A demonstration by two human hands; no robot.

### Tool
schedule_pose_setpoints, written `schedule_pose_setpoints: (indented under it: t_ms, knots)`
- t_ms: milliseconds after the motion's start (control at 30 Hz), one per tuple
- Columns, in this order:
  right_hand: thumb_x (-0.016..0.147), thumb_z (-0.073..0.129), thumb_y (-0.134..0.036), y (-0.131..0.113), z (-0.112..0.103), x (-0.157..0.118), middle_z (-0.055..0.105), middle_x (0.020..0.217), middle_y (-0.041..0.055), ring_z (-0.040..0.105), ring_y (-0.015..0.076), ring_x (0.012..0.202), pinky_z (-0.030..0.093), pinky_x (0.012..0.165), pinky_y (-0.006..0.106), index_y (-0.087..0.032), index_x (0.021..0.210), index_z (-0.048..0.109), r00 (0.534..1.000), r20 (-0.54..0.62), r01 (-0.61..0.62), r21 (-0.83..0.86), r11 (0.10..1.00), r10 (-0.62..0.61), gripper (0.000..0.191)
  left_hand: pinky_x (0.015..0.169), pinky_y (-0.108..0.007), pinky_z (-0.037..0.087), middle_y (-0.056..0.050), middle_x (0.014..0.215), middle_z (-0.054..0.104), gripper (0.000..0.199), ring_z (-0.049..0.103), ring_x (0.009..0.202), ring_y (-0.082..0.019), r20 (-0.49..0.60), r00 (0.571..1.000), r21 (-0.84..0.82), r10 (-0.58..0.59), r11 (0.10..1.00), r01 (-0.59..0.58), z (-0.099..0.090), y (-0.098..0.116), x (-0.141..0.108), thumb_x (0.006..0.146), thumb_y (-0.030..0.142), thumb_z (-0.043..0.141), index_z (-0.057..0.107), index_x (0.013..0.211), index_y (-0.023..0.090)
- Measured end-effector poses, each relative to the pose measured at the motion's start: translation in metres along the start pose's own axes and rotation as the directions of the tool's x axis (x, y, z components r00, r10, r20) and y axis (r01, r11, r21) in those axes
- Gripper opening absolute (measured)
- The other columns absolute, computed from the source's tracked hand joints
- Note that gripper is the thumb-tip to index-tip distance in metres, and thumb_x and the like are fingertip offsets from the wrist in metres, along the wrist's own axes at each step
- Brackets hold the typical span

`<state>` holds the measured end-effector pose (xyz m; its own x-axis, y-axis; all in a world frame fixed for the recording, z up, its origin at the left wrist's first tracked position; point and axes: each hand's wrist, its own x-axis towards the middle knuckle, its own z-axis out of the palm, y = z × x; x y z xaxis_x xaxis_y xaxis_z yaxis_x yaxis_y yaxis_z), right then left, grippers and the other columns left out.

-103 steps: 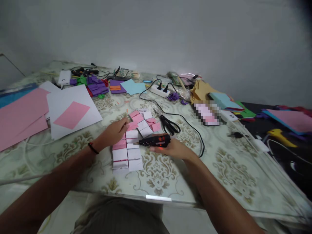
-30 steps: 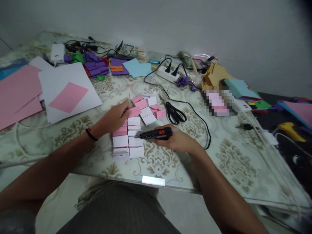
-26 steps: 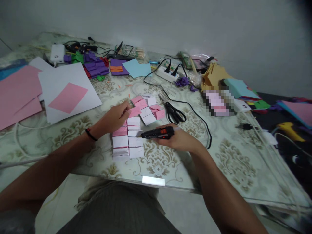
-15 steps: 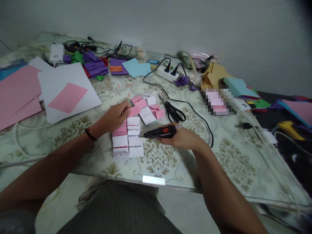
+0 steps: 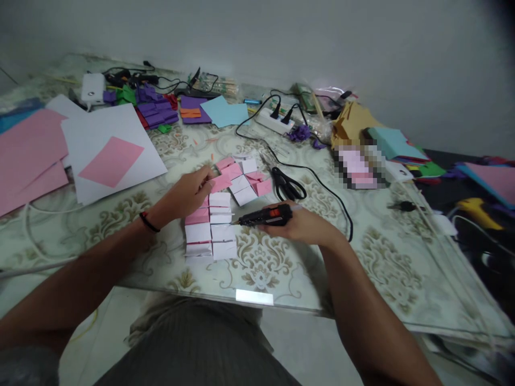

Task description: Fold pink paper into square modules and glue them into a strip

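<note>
My left hand (image 5: 192, 188), with a dark band at the wrist, pinches a pink folded paper piece (image 5: 220, 183) just above a block of folded white and pink pieces (image 5: 223, 234). Wrapped around a black glue gun (image 5: 267, 215), my right hand (image 5: 293, 221) is at the block's right side, and the gun's nozzle points left at the block's right edge. Behind them lies a second group of pink and white folded pieces (image 5: 242, 188). Black-handled scissors (image 5: 288, 185) rest to the right of that group.
White sheet (image 5: 148, 155) with a pink square (image 5: 112, 161) at left, beside pink sheets (image 5: 28, 155). At the back are purple folded pieces (image 5: 157, 113) and a white power strip (image 5: 274, 121); its black cable curves down past the scissors. A blurred-out phone (image 5: 358, 167) lies at right.
The glue gun and my right hand have shifted very slightly. My left hand keeps its pinch on the pink piece.
</note>
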<state>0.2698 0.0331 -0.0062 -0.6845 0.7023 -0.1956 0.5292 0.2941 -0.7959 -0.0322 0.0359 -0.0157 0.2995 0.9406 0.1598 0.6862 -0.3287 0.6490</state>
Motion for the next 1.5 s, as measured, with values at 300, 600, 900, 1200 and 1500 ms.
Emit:
schedule_pose_setpoints:
  t_ms: [300,600,900,1200,1500]
  knots:
    - [0.084,0.078,-0.050,-0.016,0.008,0.002,0.059,0.067,-0.0025,0.051,0.0130,0.060,0.043,0.054,0.025,-0.019,0.090,0.069,1.000,0.012,0.020,0.112,0.993,-0.022,0.033,0.066,-0.031,0.038,0.001,0.072,0.062,0.016,0.055,0.063,-0.017,0.008,1.000,0.002,0.013,1.000,-0.013,0.001,-0.001,0.000,0.101,0.033,0.044,0.049,0.089,0.022]
    - [0.086,0.076,-0.041,-0.020,0.028,0.009,0.057,0.067,-0.0038,0.044,0.0098,0.058,0.038,0.053,0.024,-0.017,0.083,0.065,0.996,-0.049,0.076,0.127,0.989,-0.070,0.026,0.063,-0.031,0.035,0.003,0.067,0.056,0.015,0.051,0.058,-0.016,0.021,0.999,-0.009,0.027,1.000,-0.027,0.003,0.000,0.000,0.101,0.030,0.044,0.048,0.087,0.022]
    - [0.084,0.077,-0.037,-0.022,0.033,0.011,0.059,0.068,-0.0030,0.047,0.0103,0.060,0.037,0.055,0.024,-0.017,0.079,0.064,0.996,-0.052,0.078,0.115,0.990,-0.073,0.024,0.062,-0.031,0.032,0.004,0.063,0.053,0.014,0.047,0.056,-0.016,0.029,0.999,0.002,0.021,1.000,-0.021,0.003,0.002,0.000,0.099,0.028,0.045,0.047,0.087,0.022]
    - [0.086,0.075,-0.038,-0.024,0.032,0.012,0.060,0.068,-0.0029,0.048,0.0112,0.061,0.039,0.057,0.025,-0.017,0.084,0.068,0.993,-0.051,0.109,0.088,0.990,-0.105,0.022,0.062,-0.031,0.032,0.004,0.064,0.054,0.014,0.049,0.058,-0.016,0.028,0.999,0.008,0.030,1.000,-0.030,0.004,0.000,0.000,0.100,0.029,0.045,0.048,0.087,0.023]
    - [0.083,0.077,-0.038,-0.027,0.032,0.011,0.057,0.064,-0.0032,0.045,0.0105,0.058,0.037,0.055,0.024,-0.017,0.075,0.063,0.998,-0.044,0.058,0.080,0.995,-0.054,0.026,0.061,-0.031,0.034,0.004,0.064,0.054,0.015,0.050,0.056,-0.016,0.042,0.999,-0.011,0.012,1.000,-0.012,0.003,0.002,0.000,0.100,0.030,0.045,0.048,0.087,0.023]
